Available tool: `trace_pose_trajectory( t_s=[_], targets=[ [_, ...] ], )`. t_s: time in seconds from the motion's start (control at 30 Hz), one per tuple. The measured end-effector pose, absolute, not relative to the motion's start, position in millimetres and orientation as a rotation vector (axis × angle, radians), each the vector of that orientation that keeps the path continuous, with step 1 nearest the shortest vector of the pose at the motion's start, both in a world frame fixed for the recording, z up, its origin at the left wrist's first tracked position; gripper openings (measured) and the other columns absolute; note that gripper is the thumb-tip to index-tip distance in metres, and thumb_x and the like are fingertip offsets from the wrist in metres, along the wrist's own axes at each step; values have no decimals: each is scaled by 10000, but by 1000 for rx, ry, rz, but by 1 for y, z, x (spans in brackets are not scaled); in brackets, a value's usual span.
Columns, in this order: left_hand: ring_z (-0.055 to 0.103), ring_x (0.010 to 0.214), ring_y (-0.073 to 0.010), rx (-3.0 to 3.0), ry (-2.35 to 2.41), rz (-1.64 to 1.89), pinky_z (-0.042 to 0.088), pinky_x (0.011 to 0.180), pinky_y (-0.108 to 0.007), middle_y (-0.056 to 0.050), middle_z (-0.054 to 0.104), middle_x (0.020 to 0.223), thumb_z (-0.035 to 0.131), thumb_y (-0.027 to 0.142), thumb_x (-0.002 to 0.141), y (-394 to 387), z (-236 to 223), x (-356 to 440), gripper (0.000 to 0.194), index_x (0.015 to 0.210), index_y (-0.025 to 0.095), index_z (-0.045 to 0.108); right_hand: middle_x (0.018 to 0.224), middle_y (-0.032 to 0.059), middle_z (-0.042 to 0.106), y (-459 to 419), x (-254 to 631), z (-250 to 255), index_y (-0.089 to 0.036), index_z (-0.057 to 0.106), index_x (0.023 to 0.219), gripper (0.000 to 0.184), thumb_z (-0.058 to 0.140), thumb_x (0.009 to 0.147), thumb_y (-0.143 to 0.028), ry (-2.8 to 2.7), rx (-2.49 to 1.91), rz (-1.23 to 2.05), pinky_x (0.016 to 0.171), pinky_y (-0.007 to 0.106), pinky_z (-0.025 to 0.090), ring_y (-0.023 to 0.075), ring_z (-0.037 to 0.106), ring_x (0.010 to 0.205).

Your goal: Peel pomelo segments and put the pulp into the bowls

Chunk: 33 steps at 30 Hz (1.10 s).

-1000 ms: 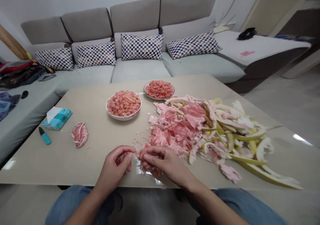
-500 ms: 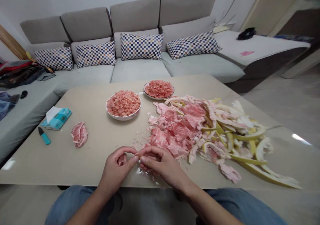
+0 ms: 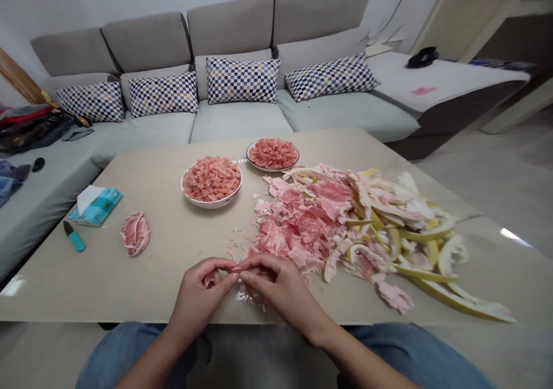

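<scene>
Pinching pomelo pulp between left hand and right hand, both grips closed on it, beside heaped pomelo peel.

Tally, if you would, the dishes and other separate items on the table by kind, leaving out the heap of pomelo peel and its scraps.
Bowl of pink pulp: 1
Plate of pink pulp: 1
Peeled pomelo segment: 1
Tissue packet: 1
Teal-handled knife: 1
Total: 5

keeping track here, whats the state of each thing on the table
left hand, curled around pink pomelo flesh
right hand, fingertips against the left
bowl, full of pomelo bits
plate, full of pomelo bits
pomelo segment, in one piece
peel heap, loose pink and yellow
tissue pack, open
knife, lying flat
</scene>
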<state>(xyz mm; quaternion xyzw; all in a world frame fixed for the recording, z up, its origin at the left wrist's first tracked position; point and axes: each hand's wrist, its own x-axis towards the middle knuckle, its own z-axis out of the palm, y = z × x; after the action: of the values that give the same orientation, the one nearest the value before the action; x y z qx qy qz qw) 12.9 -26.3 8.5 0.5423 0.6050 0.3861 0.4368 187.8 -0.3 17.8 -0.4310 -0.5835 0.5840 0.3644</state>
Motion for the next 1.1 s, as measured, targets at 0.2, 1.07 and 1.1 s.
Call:
trace_pose_trajectory(
  t_s=[0.2, 1.07, 1.1],
  targets=[
    [380, 536, -103, 1479, 1507, 898, 290, 508, -224, 19, 542, 649, 659, 303, 784, -26, 14, 13, 163, 860, 167, 704, 729, 31, 670, 0, 193, 20, -171, 699, 808, 71, 630, 800, -185, -1801, -1106, 1127, 570, 230, 463, 135, 596, 629],
    [512, 625, -127, 1249, 1412, 856, 373, 588, -227, -26, 665, 719, 698, 344, 753, -19, 14, 8, 212, 832, 148, 711, 839, 83, 733, 3, 201, 6, -169, 655, 922, 197, 460, 949, -154, -2275, -865, -164, 669, 287, 497, 187, 659, 744],
    [525, 637, -132, 1240, 1413, 858, 381, 597, -229, -28, 670, 719, 699, 342, 752, -19, 15, 7, 209, 828, 148, 713, 864, 88, 735, 4, 202, 7, -176, 657, 941, 197, 460, 948, -164, -2253, -895, -97, 684, 292, 502, 193, 665, 772]
  ],
)
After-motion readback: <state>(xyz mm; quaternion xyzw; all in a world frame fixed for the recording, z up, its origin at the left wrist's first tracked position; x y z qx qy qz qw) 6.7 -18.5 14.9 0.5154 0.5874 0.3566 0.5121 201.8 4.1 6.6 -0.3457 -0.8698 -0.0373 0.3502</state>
